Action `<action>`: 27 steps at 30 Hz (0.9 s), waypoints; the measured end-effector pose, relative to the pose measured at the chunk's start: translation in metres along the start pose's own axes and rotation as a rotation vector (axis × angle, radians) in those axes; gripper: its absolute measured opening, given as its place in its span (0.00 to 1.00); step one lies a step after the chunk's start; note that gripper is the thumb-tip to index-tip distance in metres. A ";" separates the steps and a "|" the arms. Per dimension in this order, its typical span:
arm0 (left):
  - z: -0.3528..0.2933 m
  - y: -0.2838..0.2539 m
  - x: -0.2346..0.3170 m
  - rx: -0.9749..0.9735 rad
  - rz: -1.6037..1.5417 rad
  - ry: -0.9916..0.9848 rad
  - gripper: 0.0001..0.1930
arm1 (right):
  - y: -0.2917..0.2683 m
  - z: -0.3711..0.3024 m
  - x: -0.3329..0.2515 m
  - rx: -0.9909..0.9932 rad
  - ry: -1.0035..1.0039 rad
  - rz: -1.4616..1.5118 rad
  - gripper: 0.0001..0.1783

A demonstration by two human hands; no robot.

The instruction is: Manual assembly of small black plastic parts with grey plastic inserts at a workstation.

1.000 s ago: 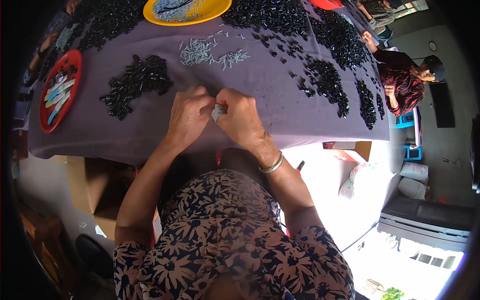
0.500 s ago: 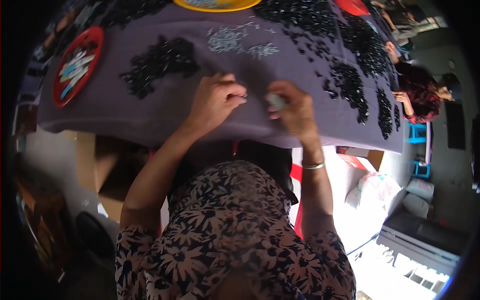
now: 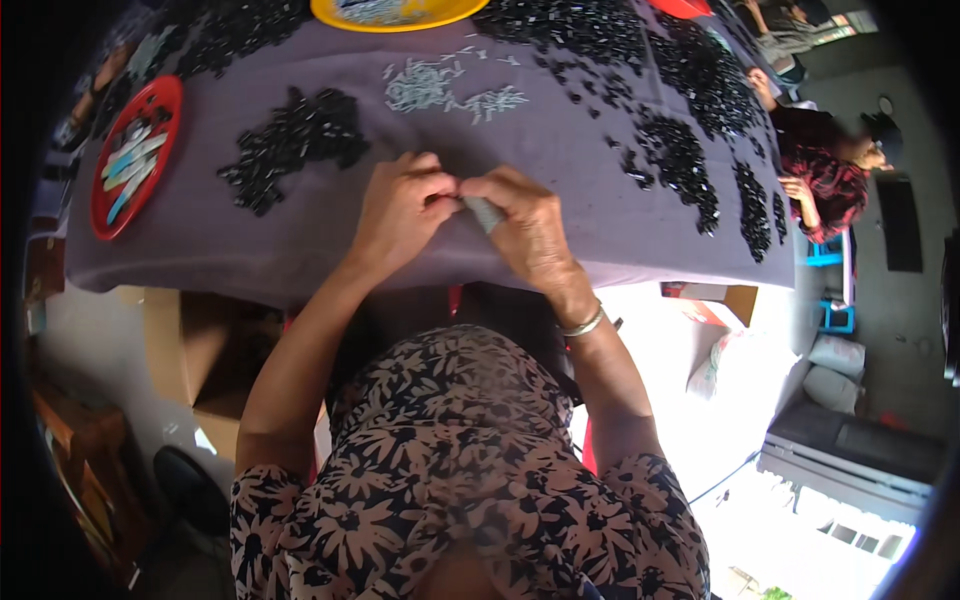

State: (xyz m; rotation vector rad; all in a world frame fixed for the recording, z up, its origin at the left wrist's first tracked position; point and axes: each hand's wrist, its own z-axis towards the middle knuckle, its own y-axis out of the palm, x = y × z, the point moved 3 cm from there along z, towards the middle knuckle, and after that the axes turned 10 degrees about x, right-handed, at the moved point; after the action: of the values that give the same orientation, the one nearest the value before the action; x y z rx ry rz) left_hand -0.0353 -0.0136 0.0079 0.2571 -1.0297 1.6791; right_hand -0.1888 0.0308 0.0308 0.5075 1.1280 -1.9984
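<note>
My left hand [image 3: 400,205] is closed in a pinch above the purple-grey tablecloth [image 3: 340,225]. Whatever its fingertips hold is too small to make out. Its thumb and fingers meet the fingertips of my right hand [image 3: 530,220]. That right hand is wrapped round a light grey, ribbed object [image 3: 484,212], whose exact kind I cannot tell. Just beyond both hands lies a loose heap of small light grey strips [image 3: 418,86]. To the left of it is a pile of small shiny black pieces [image 3: 295,142].
A red dish [image 3: 103,222] with knives or similar tools stands at the left. At the far edge is a yellow dish [image 3: 400,27] of grey strips. More black pieces [image 3: 680,165] spread across the right side. Another person [image 3: 825,165] sits at the right end.
My right hand has moved left with the grey object and now meets my left hand. The whole view has shifted slightly.
</note>
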 end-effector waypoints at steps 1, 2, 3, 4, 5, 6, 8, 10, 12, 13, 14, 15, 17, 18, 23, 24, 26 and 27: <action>0.002 -0.001 0.002 0.002 -0.024 -0.050 0.05 | -0.001 0.001 0.000 0.047 -0.067 0.007 0.10; 0.002 -0.003 0.002 0.005 -0.042 -0.104 0.05 | -0.001 0.002 -0.003 0.052 -0.067 -0.006 0.10; 0.003 -0.003 0.002 0.015 -0.072 -0.090 0.06 | -0.002 0.003 -0.005 0.039 -0.004 -0.001 0.10; 0.002 -0.002 0.001 0.015 -0.080 -0.083 0.06 | -0.003 0.003 -0.005 0.027 0.059 0.006 0.10; 0.002 -0.001 -0.001 0.028 -0.071 -0.070 0.08 | -0.003 0.005 -0.004 0.035 0.016 0.023 0.09; 0.002 0.000 -0.003 0.040 -0.061 -0.057 0.09 | -0.003 0.005 -0.004 0.040 0.014 0.016 0.09; 0.001 0.001 -0.002 0.023 -0.082 -0.066 0.09 | -0.002 0.006 -0.005 0.030 0.064 -0.051 0.09; 0.002 0.003 -0.003 0.006 -0.102 -0.075 0.09 | 0.002 0.005 0.000 0.066 0.052 -0.079 0.08; -0.001 0.002 -0.005 0.010 -0.068 -0.092 0.09 | 0.005 0.004 -0.003 0.029 0.012 -0.135 0.08; -0.001 0.002 -0.006 0.011 -0.069 -0.092 0.09 | 0.005 0.004 -0.004 0.028 0.012 -0.136 0.08; -0.001 0.002 -0.006 0.006 -0.064 -0.080 0.09 | 0.004 0.005 -0.004 0.026 0.015 -0.140 0.07; 0.000 0.003 -0.006 0.001 -0.058 -0.069 0.09 | 0.004 0.006 -0.005 0.023 0.019 -0.143 0.07; -0.001 0.002 -0.003 -0.006 -0.042 -0.075 0.10 | 0.004 0.007 -0.006 0.020 0.021 -0.148 0.07; -0.001 0.001 -0.002 -0.013 -0.024 -0.082 0.10 | 0.004 0.007 -0.007 0.042 0.020 -0.126 0.06; 0.000 0.002 -0.001 0.026 -0.022 -0.070 0.09 | 0.007 0.006 -0.008 0.041 0.018 -0.137 0.07; -0.001 0.003 -0.003 0.014 0.005 -0.074 0.09 | 0.008 0.006 -0.008 0.045 0.011 -0.146 0.07; -0.003 0.004 -0.005 0.005 0.020 -0.080 0.09 | 0.008 0.006 -0.008 0.049 0.003 -0.156 0.08; -0.003 0.004 -0.006 -0.004 0.036 -0.086 0.09 | 0.008 0.007 -0.009 0.020 0.020 -0.153 0.08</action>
State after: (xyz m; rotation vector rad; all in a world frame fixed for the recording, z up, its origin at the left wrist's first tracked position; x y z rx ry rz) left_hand -0.0353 -0.0154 0.0003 0.3123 -1.1068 1.7105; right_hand -0.1769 0.0267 0.0360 0.4646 1.1907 -2.1421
